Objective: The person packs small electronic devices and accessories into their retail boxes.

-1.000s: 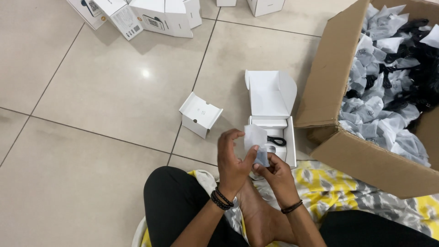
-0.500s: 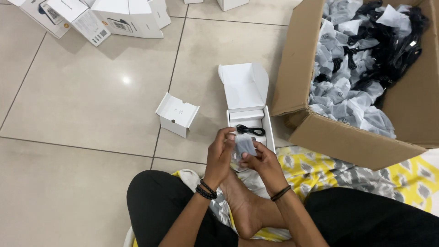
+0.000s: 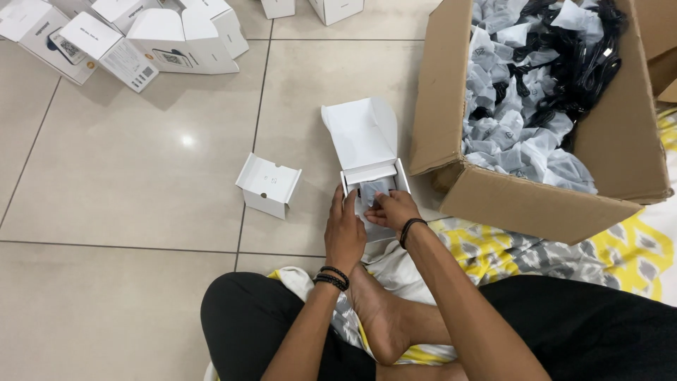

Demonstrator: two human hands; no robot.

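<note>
White card forms the open box [image 3: 371,166] on the tiled floor [image 3: 141,155], its lid flap standing up at the twelve o'clock side. Both hands meet at its six o'clock end. The left hand [image 3: 345,229] lies flat against the box's nine o'clock wall, fingers straight and close together, steadying it. The right hand [image 3: 391,209] curls over the tray with fingertips pinched narrowly on a small plastic-wrapped grey item [image 3: 374,190] that sits inside the box; how firmly it is gripped cannot be told. Black bead bracelets [image 3: 330,277] circle the left wrist, a dark band [image 3: 409,227] the right.

At nine o'clock from the hands, apart from them, stands a smaller white box [image 3: 269,185]. At two o'clock a large cardboard carton [image 3: 522,201] holds many clear-bagged black cables [image 3: 536,92]. More white boxes [image 3: 134,39] cluster at ten o'clock. A yellow-and-grey patterned cloth [image 3: 508,247] lies under the crossed legs.
</note>
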